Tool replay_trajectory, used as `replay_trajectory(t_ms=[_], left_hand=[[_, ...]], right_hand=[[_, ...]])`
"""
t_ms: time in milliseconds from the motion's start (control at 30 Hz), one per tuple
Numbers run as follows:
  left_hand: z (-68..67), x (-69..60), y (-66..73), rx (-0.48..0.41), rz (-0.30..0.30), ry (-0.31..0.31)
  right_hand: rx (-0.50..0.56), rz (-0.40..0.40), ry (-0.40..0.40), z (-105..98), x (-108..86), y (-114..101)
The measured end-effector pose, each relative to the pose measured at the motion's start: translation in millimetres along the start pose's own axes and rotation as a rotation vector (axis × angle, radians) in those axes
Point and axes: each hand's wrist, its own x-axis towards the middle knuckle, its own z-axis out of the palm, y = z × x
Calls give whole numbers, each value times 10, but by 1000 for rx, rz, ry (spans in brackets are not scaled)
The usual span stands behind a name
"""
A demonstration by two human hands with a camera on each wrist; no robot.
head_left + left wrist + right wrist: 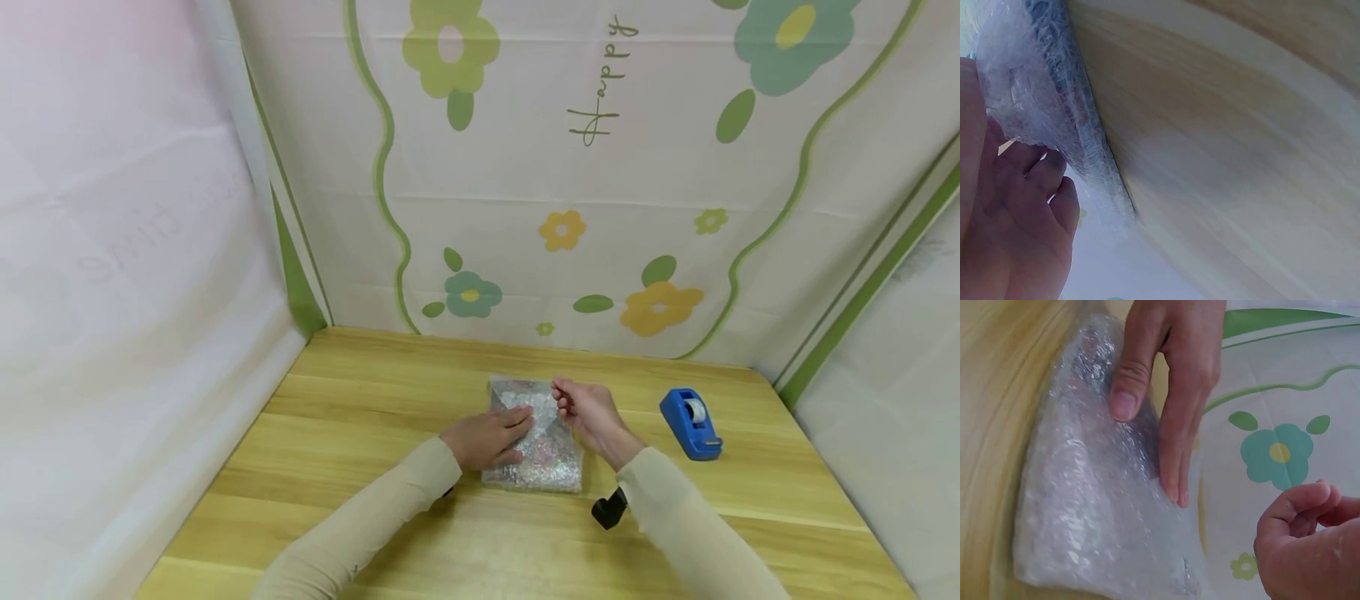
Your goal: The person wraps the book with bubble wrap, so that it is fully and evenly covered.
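Note:
A flat package in clear bubble wrap (543, 471) lies on the table, with faint pink showing through the wrap. My left hand (491, 439) rests on its left side, fingers extended over the folded wrap. In the right wrist view, the thumb and fingers of that left hand (1179, 387) touch the bubble-wrapped package (1079, 500) from above. My right hand (592, 418) is at the package's upper right corner, fingers curled and thumb against the index finger. Nothing can be made out between the fingertips of the right hand (1310, 550).
A blue tape dispenser (692, 425) with a roll of clear tape stands to the right on the wooden table (360, 417). A black device (609, 508) is at my right wrist. Flower-printed cloth (510, 167) hangs behind the table, and pale cloth hangs at both sides.

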Motion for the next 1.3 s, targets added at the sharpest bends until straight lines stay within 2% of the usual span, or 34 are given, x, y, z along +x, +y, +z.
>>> replay_trajectory(t_ms=[633, 867, 1300], left_hand=[[14, 9, 13, -41, -33, -19], [18, 20, 5, -36, -26, -14], [-6, 1, 19, -33, -20, -8]], right_hand=[[-24, -41, 16, 130, -55, 286], [-78, -57, 23, 152, -74, 291], [-88, -68, 28, 137, -104, 278]])
